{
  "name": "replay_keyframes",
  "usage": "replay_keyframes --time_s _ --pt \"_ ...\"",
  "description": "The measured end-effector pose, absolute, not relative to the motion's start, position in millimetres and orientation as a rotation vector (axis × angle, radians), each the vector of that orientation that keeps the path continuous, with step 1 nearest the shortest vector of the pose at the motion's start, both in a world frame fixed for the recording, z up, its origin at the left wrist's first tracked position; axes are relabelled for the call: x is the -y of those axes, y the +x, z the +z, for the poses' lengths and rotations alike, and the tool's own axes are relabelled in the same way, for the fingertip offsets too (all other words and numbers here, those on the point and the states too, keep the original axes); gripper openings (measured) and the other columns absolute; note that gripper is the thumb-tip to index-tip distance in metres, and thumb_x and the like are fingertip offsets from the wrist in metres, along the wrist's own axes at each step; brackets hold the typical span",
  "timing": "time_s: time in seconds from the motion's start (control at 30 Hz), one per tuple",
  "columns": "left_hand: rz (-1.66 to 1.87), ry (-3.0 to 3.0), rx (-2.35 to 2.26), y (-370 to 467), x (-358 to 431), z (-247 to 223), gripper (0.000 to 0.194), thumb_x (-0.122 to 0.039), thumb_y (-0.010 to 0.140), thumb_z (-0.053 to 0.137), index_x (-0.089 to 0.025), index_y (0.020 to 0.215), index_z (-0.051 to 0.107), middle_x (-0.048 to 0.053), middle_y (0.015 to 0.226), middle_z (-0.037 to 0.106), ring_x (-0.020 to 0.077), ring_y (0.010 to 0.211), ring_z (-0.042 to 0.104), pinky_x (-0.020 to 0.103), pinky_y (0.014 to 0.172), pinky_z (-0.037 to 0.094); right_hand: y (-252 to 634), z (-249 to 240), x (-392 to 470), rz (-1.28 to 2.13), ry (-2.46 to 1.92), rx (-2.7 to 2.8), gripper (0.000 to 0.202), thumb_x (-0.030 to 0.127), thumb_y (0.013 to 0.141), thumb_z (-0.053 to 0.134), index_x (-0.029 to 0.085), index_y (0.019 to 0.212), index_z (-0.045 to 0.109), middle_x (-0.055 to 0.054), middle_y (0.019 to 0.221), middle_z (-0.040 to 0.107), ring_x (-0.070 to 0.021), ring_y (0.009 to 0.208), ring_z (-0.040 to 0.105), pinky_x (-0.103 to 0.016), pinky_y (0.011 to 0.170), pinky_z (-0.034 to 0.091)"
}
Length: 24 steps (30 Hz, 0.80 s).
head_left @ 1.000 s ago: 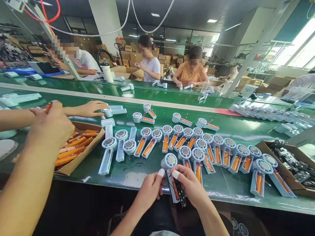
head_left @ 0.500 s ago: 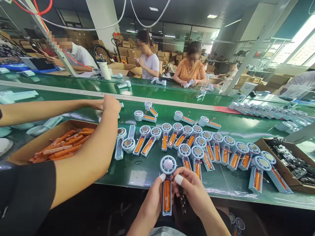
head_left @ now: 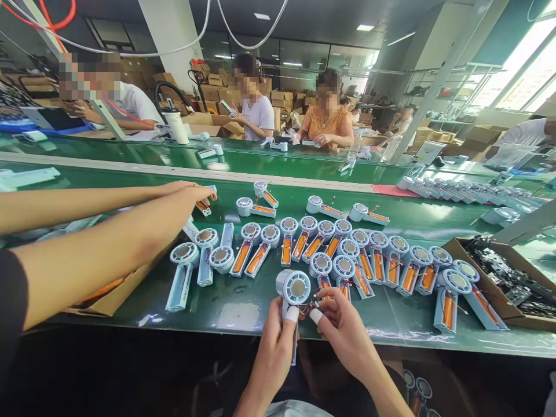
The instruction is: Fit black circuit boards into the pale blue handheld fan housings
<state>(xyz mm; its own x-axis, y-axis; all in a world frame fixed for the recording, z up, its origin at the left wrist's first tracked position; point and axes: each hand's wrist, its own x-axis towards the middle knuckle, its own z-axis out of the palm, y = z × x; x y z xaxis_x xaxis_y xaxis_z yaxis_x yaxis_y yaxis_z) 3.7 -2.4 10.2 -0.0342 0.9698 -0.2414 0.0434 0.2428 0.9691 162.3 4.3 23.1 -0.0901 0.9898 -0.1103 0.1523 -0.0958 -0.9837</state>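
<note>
My left hand [head_left: 273, 341] is wrapped around the handle of a small pale-blue handheld fan [head_left: 297, 288], held just past the table's front edge. Its round head faces up and its handle is turned partly edge-on. Close by on the right, my right hand [head_left: 345, 333] pinches the fan's thin red and dark wires [head_left: 306, 307] between thumb and index finger. Its other fingers are curled and spread. White covers sit on both thumb tips. Whether a circuit board is still in the right hand cannot be seen. Several similar fans [head_left: 321, 264] with orange batteries lie just beyond.
A cardboard box [head_left: 467, 260] of black circuit boards stands at right. At left, a co-worker's arms [head_left: 113, 243] reach over a box [head_left: 117, 292] of orange batteries towards another fan. More people sit across the green table [head_left: 243, 315]. A metal post rises at right.
The held fan has turned sideways, hiding its open handle. The dark board below my right hand no longer shows. The co-worker's arms now reach lower, and another fan shows beside them.
</note>
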Motion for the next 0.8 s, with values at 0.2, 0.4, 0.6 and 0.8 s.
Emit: replay_keyframes --time_s 0.2,0.4,0.6,0.8 --pt "1.063 1.020 -1.339 9.0 -0.7 13.3 0.034 -0.053 0.091 0.051 -0.022 0.105 0.055 0.002 0.087 0.066 0.0166 0.068 0.056 0.030 0.067 0.050 174.4 54.8 -2.0 0.773 -1.648 2.235 0.022 0.026 0.100 0.045 0.024 0.102 0.066 -0.006 0.091 0.073 -0.0247 0.086 0.068 -0.029 0.069 0.038" --pt "1.096 1.059 -1.342 11.1 -2.1 11.8 0.013 -0.035 0.085 0.054 -0.023 0.092 0.054 -0.002 0.079 0.060 0.0149 0.067 0.053 0.025 0.063 0.045 171.0 82.3 4.0 0.576 -1.534 2.785 0.006 0.017 0.089 0.058 0.019 0.087 0.064 -0.005 0.080 0.073 -0.0212 0.069 0.067 -0.030 0.056 0.023" --pt "1.083 0.971 -1.266 10.7 -5.7 19.5 0.008 -0.031 0.082 0.052 -0.023 0.081 0.052 -0.005 0.071 0.051 0.0131 0.065 0.048 0.023 0.060 0.041 167.6 80.3 0.8 0.699 -1.395 2.704 0.019 0.020 0.091 0.056 0.019 0.072 0.054 -0.002 0.068 0.065 -0.0144 0.060 0.056 -0.029 0.054 0.020" --pt "1.020 0.806 -1.012 1.5 -7.6 20.7 0.027 -0.046 0.091 0.044 -0.022 0.095 0.055 -0.002 0.079 0.059 0.0125 0.061 0.051 0.023 0.056 0.041 163.2 59.9 -4.3 1.321 -1.237 2.116 0.031 0.028 0.099 0.049 0.019 0.069 0.048 0.002 0.065 0.058 -0.0100 0.058 0.051 -0.021 0.057 0.032"
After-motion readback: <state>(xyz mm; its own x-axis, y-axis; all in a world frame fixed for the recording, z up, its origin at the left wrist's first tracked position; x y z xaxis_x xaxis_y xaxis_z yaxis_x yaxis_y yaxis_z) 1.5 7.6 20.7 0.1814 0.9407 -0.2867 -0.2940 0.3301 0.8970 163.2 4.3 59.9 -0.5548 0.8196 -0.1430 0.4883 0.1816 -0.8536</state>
